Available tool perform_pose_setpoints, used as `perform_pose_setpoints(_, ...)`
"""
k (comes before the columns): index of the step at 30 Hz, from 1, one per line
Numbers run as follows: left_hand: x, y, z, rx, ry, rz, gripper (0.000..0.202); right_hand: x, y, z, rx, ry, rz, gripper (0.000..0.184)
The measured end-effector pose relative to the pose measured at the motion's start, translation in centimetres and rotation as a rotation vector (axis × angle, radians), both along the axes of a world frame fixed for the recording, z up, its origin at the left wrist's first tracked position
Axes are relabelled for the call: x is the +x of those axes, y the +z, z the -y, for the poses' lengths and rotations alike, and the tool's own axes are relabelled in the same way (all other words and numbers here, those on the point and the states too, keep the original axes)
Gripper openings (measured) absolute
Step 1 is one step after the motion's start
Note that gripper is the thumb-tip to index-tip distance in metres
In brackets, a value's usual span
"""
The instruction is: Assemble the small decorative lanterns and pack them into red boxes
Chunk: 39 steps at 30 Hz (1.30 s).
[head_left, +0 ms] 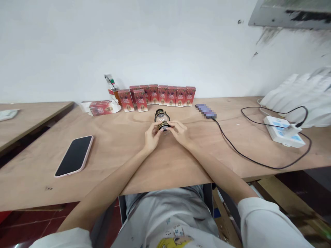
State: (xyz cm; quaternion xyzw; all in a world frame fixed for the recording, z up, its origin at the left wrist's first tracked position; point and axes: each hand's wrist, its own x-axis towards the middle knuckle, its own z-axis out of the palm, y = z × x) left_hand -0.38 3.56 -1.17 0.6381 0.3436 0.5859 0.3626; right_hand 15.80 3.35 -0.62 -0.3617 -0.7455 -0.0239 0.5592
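A small bronze-coloured lantern [162, 116] with a clear middle lies tilted back over the table, its base turned toward me. My left hand [152, 135] grips the left side of that base, thumb on the underside. From the right, my right hand [180, 132] closes its thumb and fingers on the base too. Several upright red printed boxes [162, 95] form a row behind the lantern, with two standing forward at the left. An opened red box [100, 107] lies on its side farther left, its white flaps out.
A phone [74, 156] in a pink case lies at the left. Another phone [206, 111], its screen blurred, has a black cable running to a white power strip [283, 131] at the right. White wrapped material [300, 98] is piled by the wall. A bottle [113, 90] stands behind the boxes.
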Motion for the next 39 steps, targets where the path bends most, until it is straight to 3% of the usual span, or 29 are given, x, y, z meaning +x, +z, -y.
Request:
perform_pose_setpoints(9,-0.1,-0.1,0.0,-0.013,0.000,-0.007,0.038,-0.2,-0.1,0.1,0.052,0.021,-0.037,0.018)
perform_pose_setpoints(12,-0.1,0.3,-0.3,-0.033,-0.013,0.058,0.037,-0.1,0.0,0.1,0.008,0.043,-0.024,0.022)
perform_pose_setpoints(15,-0.5,1.0,-0.7,-0.074,0.006,0.180,0.036,0.1,0.2,0.0,-0.086,-0.023,0.005,0.027)
perform_pose_setpoints(18,-1.3,1.6,-1.3,-0.157,-0.001,0.367,0.036,0.6,0.2,-0.2,-0.205,-0.112,0.222,0.023)
perform_pose_setpoints(21,-2.1,2.1,-1.7,-0.288,-0.048,0.575,0.033,1.0,0.3,-0.4,-0.298,-0.096,0.549,0.020)
perform_pose_setpoints(24,-2.6,2.8,-1.9,-0.409,-0.077,0.711,0.025,1.2,0.3,-0.5,-0.354,-0.101,0.661,0.020)
perform_pose_setpoints(27,-2.7,3.2,-1.9,-0.513,-0.072,0.810,0.013,1.2,0.4,-0.5,-0.382,-0.111,0.658,0.018)
perform_pose_setpoints(31,-2.5,3.0,-2.1,-0.609,0.016,0.793,0.017,1.1,0.3,-0.8,-0.382,-0.099,0.660,0.012)
perform_pose_setpoints(34,-2.3,2.5,-2.2,-0.571,0.088,0.715,0.030,1.0,0.1,-0.9,-0.320,-0.053,0.658,0.014)
perform_pose_setpoints(39,-2.3,2.4,-2.3,-0.511,0.114,0.641,0.050,0.9,0.2,-0.8,-0.324,0.004,0.280,0.018)
